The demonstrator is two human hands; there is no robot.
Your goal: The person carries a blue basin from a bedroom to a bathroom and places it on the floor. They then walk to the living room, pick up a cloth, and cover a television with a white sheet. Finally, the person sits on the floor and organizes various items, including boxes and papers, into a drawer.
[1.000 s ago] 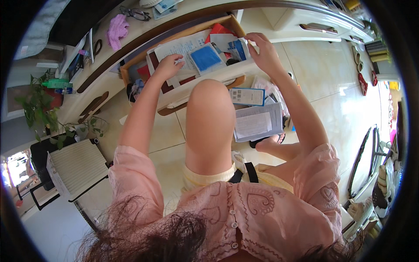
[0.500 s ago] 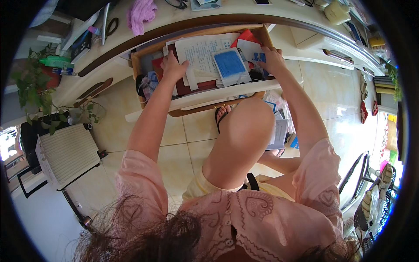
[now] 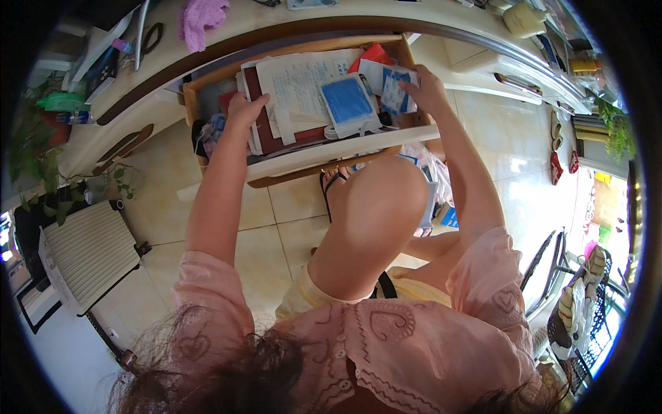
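Note:
An open wooden drawer full of papers and small items sits in front of me. My left hand is closed on the left edge of a stack of papers, its thumb over a dark red folder and its other fingers partly hidden. At the drawer's right end, my right hand grips a blue-and-white packet, thumb on top and fingers mostly out of sight. Between the hands, a clear sleeve with a blue sheet lies on the papers. Something red pokes out at the back.
Above the drawer runs a desk top with a pink cloth, scissors and a cream bottle. My bent knee is just below the drawer front. A ribbed suitcase and a trailing plant stand left.
The whole view has shifted, so the drawer appears farther left. More of the blue-and-white packet shows by my right hand. My left hand stays at the papers' left edge.

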